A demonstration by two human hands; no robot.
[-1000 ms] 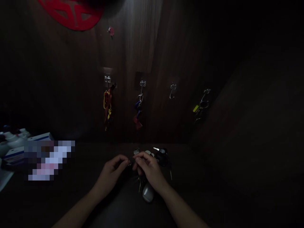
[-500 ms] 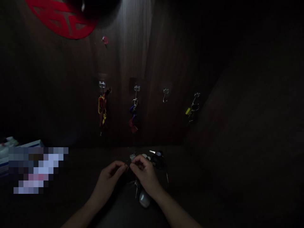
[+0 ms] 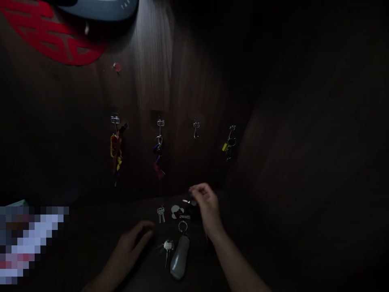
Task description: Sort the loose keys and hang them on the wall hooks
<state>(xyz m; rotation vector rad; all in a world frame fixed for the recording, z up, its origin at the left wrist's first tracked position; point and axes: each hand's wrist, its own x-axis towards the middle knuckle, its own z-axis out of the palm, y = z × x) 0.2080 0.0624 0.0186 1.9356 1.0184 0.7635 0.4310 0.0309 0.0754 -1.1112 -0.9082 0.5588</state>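
My left hand point(image 3: 133, 245) hovers low over the dark surface, thumb and index finger apart, with nothing between them. Just beyond its fingertips lie two silver keys point(image 3: 161, 215), and to its right a loose bunch of keys point(image 3: 167, 248). My right hand point(image 3: 208, 209) is pinched above a dark key bunch point(image 3: 192, 209) that it partly covers; what its fingertips hold, if anything, I cannot make out. Between the hands lie a rounded pale tag point(image 3: 177, 211), a metal split ring point(image 3: 182, 226) and a grey oval fob point(image 3: 180, 257) attached below the ring.
On the wooden panel, keys with a red and yellow cord point(image 3: 116, 150), keys with blue and red parts point(image 3: 159, 158) and a ring with a yellow tag point(image 3: 231, 142) hang from hooks. Another hook point(image 3: 196, 129) is bare. A red paper cutout point(image 3: 69, 44) is higher up.
My hands have moved apart from a shared pinch. The right went right and up to the dark key bunch; the left drew back and opened. The grey fob and ring are now uncovered.
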